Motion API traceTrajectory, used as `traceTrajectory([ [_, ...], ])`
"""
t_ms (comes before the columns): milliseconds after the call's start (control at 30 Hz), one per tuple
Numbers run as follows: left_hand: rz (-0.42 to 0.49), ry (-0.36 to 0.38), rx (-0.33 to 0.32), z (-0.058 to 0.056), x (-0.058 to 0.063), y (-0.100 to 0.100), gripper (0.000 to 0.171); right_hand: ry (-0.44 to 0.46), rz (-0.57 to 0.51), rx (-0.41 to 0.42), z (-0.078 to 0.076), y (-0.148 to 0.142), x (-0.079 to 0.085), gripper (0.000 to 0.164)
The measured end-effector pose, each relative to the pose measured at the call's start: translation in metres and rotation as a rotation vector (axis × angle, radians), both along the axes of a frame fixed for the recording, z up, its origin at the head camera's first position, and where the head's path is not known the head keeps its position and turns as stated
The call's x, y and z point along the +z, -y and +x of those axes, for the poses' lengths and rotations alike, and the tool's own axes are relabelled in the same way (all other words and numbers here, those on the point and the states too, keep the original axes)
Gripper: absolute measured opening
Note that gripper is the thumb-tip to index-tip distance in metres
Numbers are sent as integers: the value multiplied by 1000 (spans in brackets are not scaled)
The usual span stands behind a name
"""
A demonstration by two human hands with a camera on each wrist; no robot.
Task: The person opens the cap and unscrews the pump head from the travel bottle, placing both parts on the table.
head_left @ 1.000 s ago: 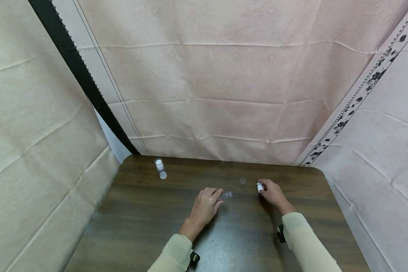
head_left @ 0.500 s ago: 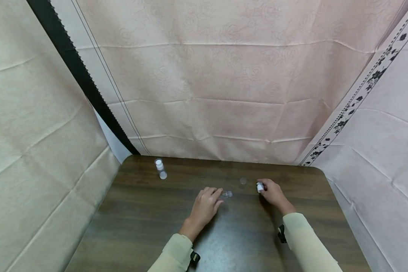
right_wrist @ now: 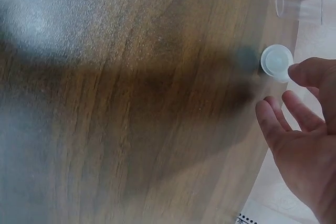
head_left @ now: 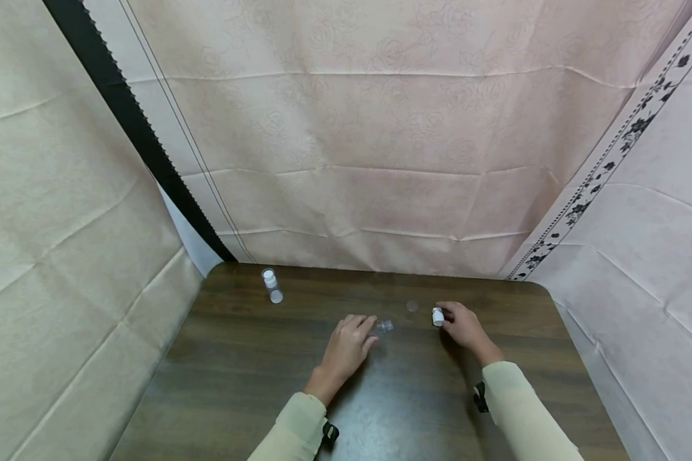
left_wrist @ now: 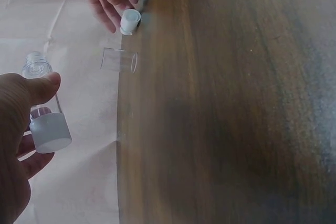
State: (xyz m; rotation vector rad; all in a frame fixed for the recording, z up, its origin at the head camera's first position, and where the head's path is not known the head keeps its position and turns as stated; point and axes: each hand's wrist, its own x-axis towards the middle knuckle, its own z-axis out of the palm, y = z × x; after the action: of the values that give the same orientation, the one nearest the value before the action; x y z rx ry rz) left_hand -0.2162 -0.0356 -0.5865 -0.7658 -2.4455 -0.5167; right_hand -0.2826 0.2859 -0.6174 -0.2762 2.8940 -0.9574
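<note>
My left hand (head_left: 344,351) grips a small clear bottle (left_wrist: 58,103) with a white base, its threaded neck bare in the left wrist view. Thumb and fingers wrap its body. A white pump top (head_left: 437,317) stands on the table beside my right hand (head_left: 464,330). In the right wrist view the thumb tip lies right at the rim of that pump top (right_wrist: 276,62), while the other fingers spread loosely apart from it. Between the two hands a clear cylindrical cap (left_wrist: 119,60) stands on the wood.
A second small bottle (head_left: 272,286), white-topped and white-based, stands at the table's back left. The wooden table (head_left: 236,384) ends at a pale cloth backdrop (head_left: 352,211) along the rear, with more cloth on both sides.
The white pump top has shifted slightly left, and the right fingers have loosened from it. The left hand with the bottle has barely moved.
</note>
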Motion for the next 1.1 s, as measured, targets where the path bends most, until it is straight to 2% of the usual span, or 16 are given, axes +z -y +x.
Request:
traceTrajectory([
  [433,35,14,-6,-9,-2,-3,44,-85,-5,8,13,1,13,44],
  [600,36,60,3,-12,-1,-4,42,-137,13,25,18,3,17,44],
  [800,84,106,2,-16,-1,-5,42,-186,9,58,25,8,26,45],
  [967,115,144,12,-21,-3,-5,39,-195,-16,76,37,14,30,45],
  [1100,148,183,25,-25,-3,-6,38,-255,-41,82,48,20,29,44],
])
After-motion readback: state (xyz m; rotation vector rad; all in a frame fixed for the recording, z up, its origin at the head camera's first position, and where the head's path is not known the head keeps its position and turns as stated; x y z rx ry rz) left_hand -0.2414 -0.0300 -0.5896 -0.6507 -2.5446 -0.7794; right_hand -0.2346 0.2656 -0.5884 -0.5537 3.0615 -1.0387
